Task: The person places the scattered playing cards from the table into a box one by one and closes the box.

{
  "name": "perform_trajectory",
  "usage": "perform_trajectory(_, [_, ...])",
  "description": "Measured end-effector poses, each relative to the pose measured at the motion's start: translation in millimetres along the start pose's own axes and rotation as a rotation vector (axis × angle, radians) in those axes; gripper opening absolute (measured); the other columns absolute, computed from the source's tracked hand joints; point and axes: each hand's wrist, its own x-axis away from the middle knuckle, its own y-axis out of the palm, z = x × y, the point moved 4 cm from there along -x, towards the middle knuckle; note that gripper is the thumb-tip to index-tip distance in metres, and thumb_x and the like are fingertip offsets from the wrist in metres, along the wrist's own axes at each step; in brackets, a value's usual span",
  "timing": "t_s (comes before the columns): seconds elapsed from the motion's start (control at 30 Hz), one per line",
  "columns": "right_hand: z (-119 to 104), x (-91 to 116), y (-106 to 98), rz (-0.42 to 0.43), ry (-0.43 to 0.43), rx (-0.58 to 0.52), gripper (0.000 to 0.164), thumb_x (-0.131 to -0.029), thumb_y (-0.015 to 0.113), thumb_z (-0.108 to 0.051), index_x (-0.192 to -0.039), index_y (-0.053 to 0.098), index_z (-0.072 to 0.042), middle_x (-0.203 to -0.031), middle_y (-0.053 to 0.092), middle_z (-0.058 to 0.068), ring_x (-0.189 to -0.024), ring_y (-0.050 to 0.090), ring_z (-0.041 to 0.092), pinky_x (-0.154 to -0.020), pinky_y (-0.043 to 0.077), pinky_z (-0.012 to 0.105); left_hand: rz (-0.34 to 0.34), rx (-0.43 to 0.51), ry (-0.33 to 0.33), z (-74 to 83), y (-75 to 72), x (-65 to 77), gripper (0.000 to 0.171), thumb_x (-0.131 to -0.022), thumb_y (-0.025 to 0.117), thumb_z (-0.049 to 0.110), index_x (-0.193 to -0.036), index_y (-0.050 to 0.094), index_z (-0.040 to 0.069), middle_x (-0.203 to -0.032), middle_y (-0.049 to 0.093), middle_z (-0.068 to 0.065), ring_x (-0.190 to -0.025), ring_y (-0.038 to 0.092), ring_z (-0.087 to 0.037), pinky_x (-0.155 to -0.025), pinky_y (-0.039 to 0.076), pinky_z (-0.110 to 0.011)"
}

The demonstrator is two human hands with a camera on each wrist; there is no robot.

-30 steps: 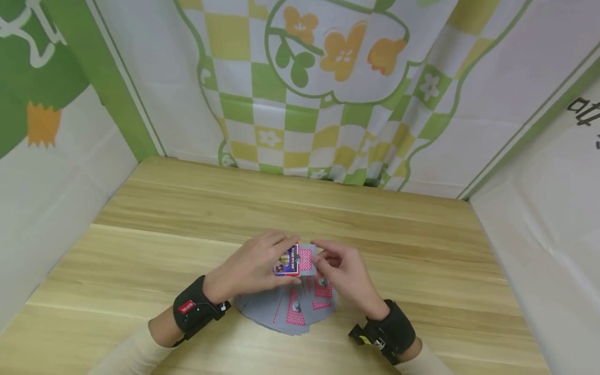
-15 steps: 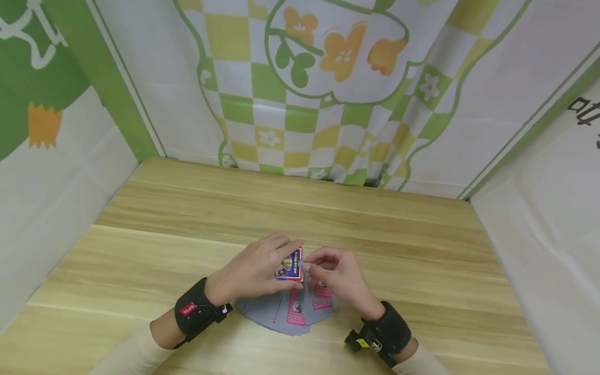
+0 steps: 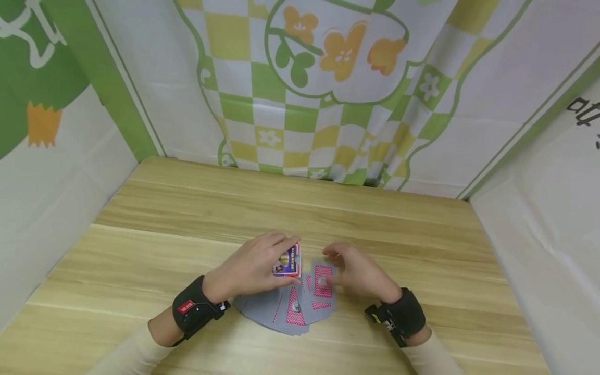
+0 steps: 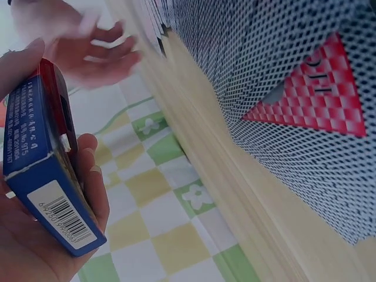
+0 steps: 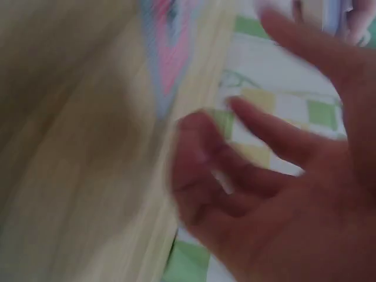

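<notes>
On the blue card box [image 4: 44,170] I see a white barcode label [image 4: 63,215]; its digits start with 6, the rest unsure. Small Chinese print beside it includes what looks like 975. The playing card [image 4: 335,106] shows letters too partial for me to read. Past the tabletop's [image 3: 187,203] right edge, black lettering resembling "at" marks the white wall [image 3: 544,198].

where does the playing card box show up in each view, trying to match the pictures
Head: the playing card box is below centre, in the left hand.
Left wrist: the playing card box is large at the left, its barcode low.
Right wrist: the playing card box, blurred, is at the top edge, right of centre.
Shared landmark: the checkered curtain.
</notes>
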Motion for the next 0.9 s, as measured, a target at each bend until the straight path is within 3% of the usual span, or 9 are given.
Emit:
perform_trajectory(0.1, [5, 1, 3, -0.056, 0.036, 0.153, 0.064, -0.074, 0.097, -0.025, -0.127, 0.066, -0.006, -0.121, 0.062, 0.008, -0.107, 0.058, 0.021, -0.097, 0.054, 0.042, -0.004, -0.002, 0.004, -0.4, 0.5, -0.4, 0.086, -0.085, 0.083, 0.056, -0.148, 0.058, 0.004, -0.129, 0.069, -0.011, -0.12, 0.066, -0.025, -0.099, 0.059, -0.042])
perform_trajectory(0.2, [7, 0, 6, -0.047, 0.041, 0.192, 0.061, -0.071, 0.099, -0.024, -0.118, 0.065, -0.007, -0.115, 0.056, 0.009, -0.102, 0.053, 0.021, -0.092, 0.053, 0.04, -0.006, -0.008, 0.012, -0.5, 1.3, -1.0, 0.085, -0.085, 0.083, 0.056, -0.148, 0.058, 0.004, -0.13, 0.069, -0.011, -0.122, 0.066, -0.025, -0.101, 0.059, -0.042])
perform_trajectory(0.57, [12, -1, 1, 0.024, 0.078, 0.09, 0.04, -0.078, 0.095, -0.018, -0.091, 0.058, -0.011, -0.092, 0.053, 0.003, -0.084, 0.049, 0.017, -0.071, 0.043, 0.029, -0.009, 0.006, 0.025, 3.7, 0.4, -1.3, 0.086, -0.086, 0.081, 0.058, -0.149, 0.057, 0.005, -0.129, 0.07, -0.01, -0.122, 0.066, -0.024, -0.101, 0.058, -0.041])
perform_trajectory(0.67, [12, 1, -3, -0.034, 0.058, -0.022, 0.025, -0.09, 0.083, -0.014, -0.094, 0.058, -0.009, -0.09, 0.057, 0.002, -0.08, 0.052, 0.016, -0.065, 0.043, 0.027, -0.008, 0.007, 0.027, 4.4, 0.2, -1.3, 0.085, -0.086, 0.082, 0.057, -0.149, 0.057, 0.004, -0.128, 0.07, -0.011, -0.121, 0.066, -0.025, -0.1, 0.059, -0.042])
perform_trajectory(0.77, [9, 1, -8, -0.087, 0.04, -0.22, 0.015, -0.1, 0.07, -0.014, -0.107, 0.062, -0.005, -0.093, 0.066, 0.005, -0.077, 0.058, 0.017, -0.063, 0.046, 0.025, -0.009, 0.01, 0.019, 3.9, 0.0, -0.8, 0.086, -0.086, 0.082, 0.056, -0.149, 0.057, 0.004, -0.13, 0.069, -0.011, -0.122, 0.066, -0.025, -0.101, 0.058, -0.043])
perform_trajectory(0.9, [5, 1, -17, -0.035, 0.057, -0.47, 0.035, -0.1, 0.071, -0.016, -0.13, 0.06, -0.002, -0.102, 0.07, 0.007, -0.078, 0.063, 0.019, -0.066, 0.054, 0.028, -0.017, 0.022, -0.001, 2.5, 0.5, -0.4, 0.086, -0.085, 0.082, 0.057, -0.149, 0.058, 0.004, -0.131, 0.069, -0.011, -0.123, 0.066, -0.025, -0.101, 0.058, -0.043])
